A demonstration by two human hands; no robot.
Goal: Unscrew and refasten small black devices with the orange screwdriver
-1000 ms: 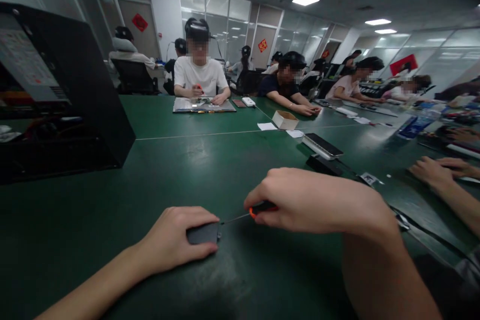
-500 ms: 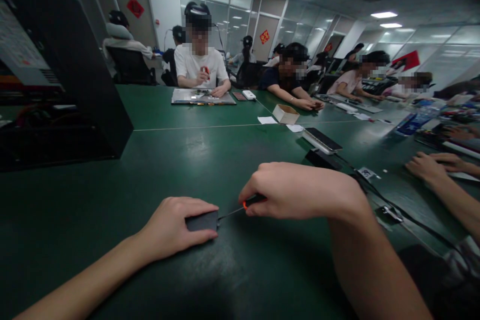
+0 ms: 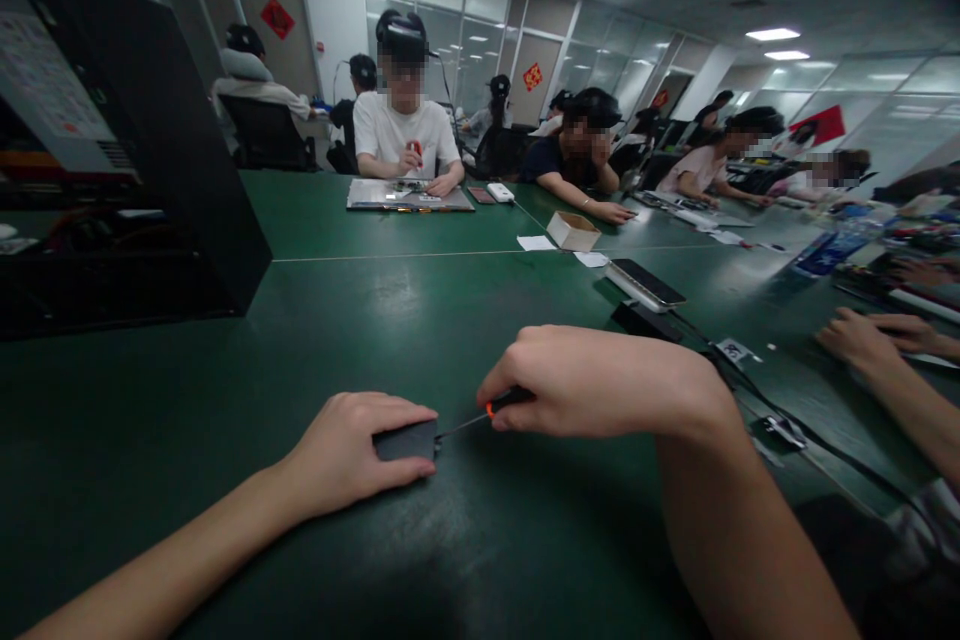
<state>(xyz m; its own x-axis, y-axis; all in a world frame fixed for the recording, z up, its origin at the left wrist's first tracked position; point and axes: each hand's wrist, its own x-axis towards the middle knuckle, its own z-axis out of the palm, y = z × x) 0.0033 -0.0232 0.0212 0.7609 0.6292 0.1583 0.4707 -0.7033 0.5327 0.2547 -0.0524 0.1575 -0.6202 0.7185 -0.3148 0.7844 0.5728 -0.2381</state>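
Observation:
A small dark grey rectangular box (image 3: 406,441) lies low over the green table (image 3: 337,340), pinched between the thumb and fingers of my left hand (image 3: 358,447). My right hand (image 3: 551,382) is closed around the black handle of a screwdriver (image 3: 508,402) with an orange ring near its shaft. The thin shaft points left, and its tip meets the right end of the box, by a small protruding part. What that part is cannot be made out.
A black computer case (image 3: 202,150) stands at the left. Beyond my right hand are a phone-like device (image 3: 643,282), a small open carton (image 3: 574,230) and black cables (image 3: 739,375). A co-worker's hands (image 3: 859,332) rest at the right; other people sit across the table.
My hands, the box and the screwdriver hold nearly the same position. Across the table, a person in dark clothing has raised one hand to the head. The view has shifted slightly.

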